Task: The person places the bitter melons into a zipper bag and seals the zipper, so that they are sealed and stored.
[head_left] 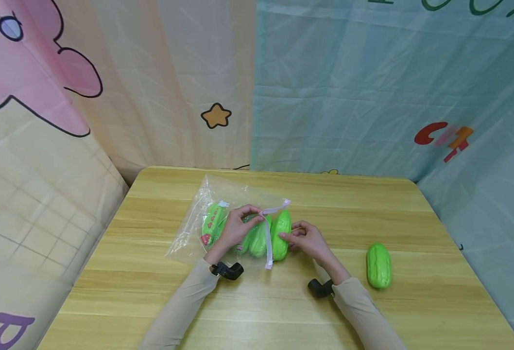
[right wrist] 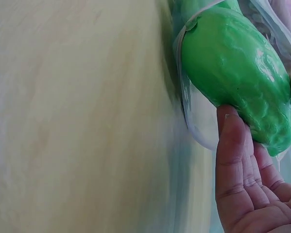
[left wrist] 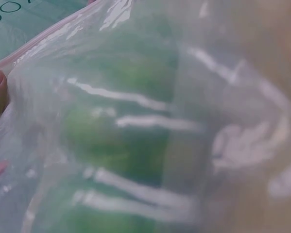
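A clear zip bag [head_left: 184,240] lies on the table with several green vegetable-like toys [head_left: 259,241] inside. Its pale purple zip strip [head_left: 268,245] gapes at the right side. My left hand [head_left: 237,227] pinches the upper film of the bag near that strip; in the left wrist view, bag film [left wrist: 223,97] covers most of the frame. At the bag's mouth, my right hand [head_left: 308,241] holds a bumpy green bitter melon [head_left: 281,236], thumb on one side and fingers beneath. The right wrist view has this bitter melon [right wrist: 237,68] partly within the bag's opening.
Another green bitter melon [head_left: 378,266] lies on the wooden table [head_left: 327,194] to the right of my right forearm. Printed curtains [head_left: 349,87] hang behind the table and along both sides. A black wrist camera [head_left: 228,271] sits on my left wrist.
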`<state>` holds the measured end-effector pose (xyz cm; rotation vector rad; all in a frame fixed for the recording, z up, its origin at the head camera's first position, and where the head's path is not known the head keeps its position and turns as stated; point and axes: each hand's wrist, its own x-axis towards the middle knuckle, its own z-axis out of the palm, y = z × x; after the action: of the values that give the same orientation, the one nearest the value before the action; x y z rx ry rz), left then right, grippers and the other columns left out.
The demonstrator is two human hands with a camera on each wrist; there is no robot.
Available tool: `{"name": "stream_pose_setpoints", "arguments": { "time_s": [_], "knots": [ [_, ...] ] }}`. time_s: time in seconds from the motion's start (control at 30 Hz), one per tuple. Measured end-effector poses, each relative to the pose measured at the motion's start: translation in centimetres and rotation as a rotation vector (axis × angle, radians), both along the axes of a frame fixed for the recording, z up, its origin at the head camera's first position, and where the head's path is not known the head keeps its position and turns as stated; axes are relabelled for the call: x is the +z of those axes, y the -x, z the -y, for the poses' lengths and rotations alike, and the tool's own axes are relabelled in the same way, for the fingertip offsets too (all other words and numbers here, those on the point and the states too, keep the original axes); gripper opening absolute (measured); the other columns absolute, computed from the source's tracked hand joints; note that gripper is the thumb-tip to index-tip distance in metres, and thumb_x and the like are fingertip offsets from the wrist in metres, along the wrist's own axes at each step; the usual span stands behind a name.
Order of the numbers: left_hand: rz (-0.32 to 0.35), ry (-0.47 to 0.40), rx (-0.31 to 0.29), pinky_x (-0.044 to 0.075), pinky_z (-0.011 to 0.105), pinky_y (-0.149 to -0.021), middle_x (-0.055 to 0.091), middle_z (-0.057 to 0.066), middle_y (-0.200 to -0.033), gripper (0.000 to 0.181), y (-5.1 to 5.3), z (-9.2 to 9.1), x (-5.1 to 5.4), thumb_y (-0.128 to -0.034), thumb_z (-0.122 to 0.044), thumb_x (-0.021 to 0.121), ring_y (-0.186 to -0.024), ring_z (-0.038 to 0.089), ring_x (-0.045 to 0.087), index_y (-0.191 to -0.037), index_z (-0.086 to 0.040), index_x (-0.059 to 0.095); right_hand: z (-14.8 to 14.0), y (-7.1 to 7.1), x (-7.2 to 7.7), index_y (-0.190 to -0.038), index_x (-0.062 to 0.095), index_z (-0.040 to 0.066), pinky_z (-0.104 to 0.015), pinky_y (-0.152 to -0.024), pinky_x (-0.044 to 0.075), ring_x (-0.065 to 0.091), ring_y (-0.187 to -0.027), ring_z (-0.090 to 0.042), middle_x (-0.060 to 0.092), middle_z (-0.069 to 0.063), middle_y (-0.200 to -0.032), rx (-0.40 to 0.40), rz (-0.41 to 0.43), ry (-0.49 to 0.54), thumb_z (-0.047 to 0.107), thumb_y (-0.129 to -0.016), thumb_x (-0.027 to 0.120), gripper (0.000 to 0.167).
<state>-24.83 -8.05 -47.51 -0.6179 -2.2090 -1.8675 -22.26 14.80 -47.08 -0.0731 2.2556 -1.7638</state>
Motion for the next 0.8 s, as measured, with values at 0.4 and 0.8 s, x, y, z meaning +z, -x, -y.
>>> {"name": "stream_pose_setpoints", "arguments": {
  "time_s": [0.4, 0.8],
  "knots": [
    [-0.005, 0.002, -0.007, 0.048, 0.039, -0.088, 0.069, 0.011, -0.095, 0.014, 0.0, 0.1, -0.2, -0.0826, -0.007, 0.072, -0.091, 0.023, 0.063, -0.094, 0.001, 0.067, 0.5, -0.2, 0.3, -0.110, 0.054, -0.005, -0.040, -0.066, 0.056, 0.065, -0.070, -0.027, 0.064, -0.013, -0.084, -0.010, -0.033, 0.016, 0.019, -0.079, 0.079, 0.045],
    [-0.004, 0.034, -0.017, 0.048, 0.041, -0.087, 0.067, 0.020, -0.094, 0.013, -2.1, -0.2, 3.2, -0.0829, 0.004, 0.068, -0.089, 0.022, 0.063, -0.094, 0.010, 0.063, 1.1, 0.0, -0.1, -0.107, 0.053, -0.004, -0.038, -0.070, 0.056, 0.067, -0.071, -0.026, 0.064, -0.013, -0.084, -0.002, 0.040, 0.044, 0.023, -0.084, 0.075, 0.043]
  ]
}}
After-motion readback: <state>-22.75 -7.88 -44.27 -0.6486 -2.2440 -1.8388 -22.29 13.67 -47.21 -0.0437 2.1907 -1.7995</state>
